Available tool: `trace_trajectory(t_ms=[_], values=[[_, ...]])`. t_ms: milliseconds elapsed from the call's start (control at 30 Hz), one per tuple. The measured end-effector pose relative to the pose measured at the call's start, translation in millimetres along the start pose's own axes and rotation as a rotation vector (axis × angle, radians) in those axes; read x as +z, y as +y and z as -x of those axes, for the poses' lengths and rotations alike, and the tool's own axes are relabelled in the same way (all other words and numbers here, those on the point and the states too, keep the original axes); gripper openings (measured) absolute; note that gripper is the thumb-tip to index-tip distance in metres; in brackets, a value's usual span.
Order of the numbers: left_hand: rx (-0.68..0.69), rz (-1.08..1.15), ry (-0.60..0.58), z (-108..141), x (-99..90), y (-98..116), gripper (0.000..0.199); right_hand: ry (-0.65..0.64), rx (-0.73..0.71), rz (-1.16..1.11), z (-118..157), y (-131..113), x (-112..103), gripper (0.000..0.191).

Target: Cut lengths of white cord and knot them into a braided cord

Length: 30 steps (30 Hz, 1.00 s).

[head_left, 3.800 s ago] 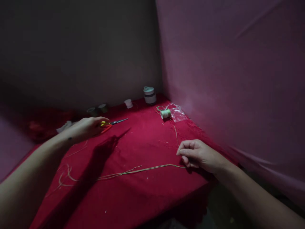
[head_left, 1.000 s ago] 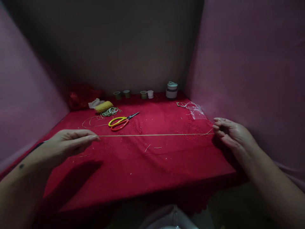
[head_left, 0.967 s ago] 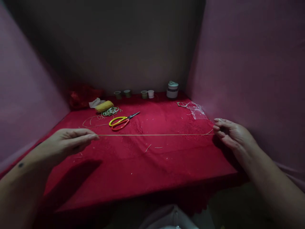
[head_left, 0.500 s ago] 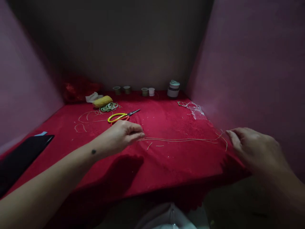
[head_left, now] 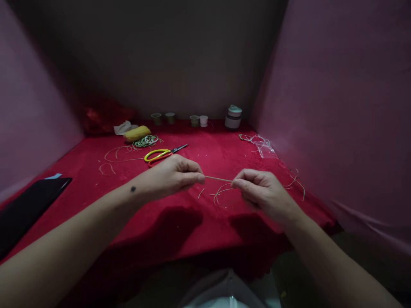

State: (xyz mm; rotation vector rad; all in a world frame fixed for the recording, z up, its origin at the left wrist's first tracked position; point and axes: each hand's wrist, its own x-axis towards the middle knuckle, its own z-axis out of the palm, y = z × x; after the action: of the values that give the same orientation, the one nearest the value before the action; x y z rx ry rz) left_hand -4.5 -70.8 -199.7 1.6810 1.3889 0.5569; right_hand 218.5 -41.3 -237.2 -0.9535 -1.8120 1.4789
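Observation:
A thin tan cord (head_left: 218, 178) runs taut between my hands, a little above the red cloth. My left hand (head_left: 184, 173) pinches one end of that stretch between thumb and fingers. Gripping the other end is my right hand (head_left: 261, 190), its thumb pressed on the forefinger. A loose loop of cord (head_left: 217, 195) hangs or lies just below and left of the right hand. Behind my left wrist are scissors (head_left: 160, 155) with yellow and red handles, partly covered by that hand. A short cord scrap (head_left: 201, 193) lies below the left fingertips.
On the red cloth (head_left: 199, 239) a yellow roll (head_left: 137, 134) and a green-white cord bundle (head_left: 147, 141) lie back left. Several spools (head_left: 194, 121) and a lidded jar (head_left: 233, 117) line the wall. A plastic bag (head_left: 266, 149) lies right; a black flat object (head_left: 32, 209) lies left.
My right hand has come in from the far right and now grips the cord close to my left hand. The left hand has shifted slightly right and up. The cord between them is shorter.

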Motion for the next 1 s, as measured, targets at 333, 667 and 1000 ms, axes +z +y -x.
trace_trajectory(t_ms=[333, 667, 1000], values=[[-0.026, 0.109, 0.01, -14, 16.6, -16, 0.025, 0.257, -0.318, 1.286, 18, 5, -49, 0.02], [0.244, -0.504, 0.209, -14, 36.9, -28, 0.025, 0.209, -0.497, 0.587, -14, -9, 20, 0.03], [0.276, -0.535, 0.186, -4, 30.9, -37, 0.021, -0.269, -0.073, 0.195, -64, 11, 58, 0.059]])
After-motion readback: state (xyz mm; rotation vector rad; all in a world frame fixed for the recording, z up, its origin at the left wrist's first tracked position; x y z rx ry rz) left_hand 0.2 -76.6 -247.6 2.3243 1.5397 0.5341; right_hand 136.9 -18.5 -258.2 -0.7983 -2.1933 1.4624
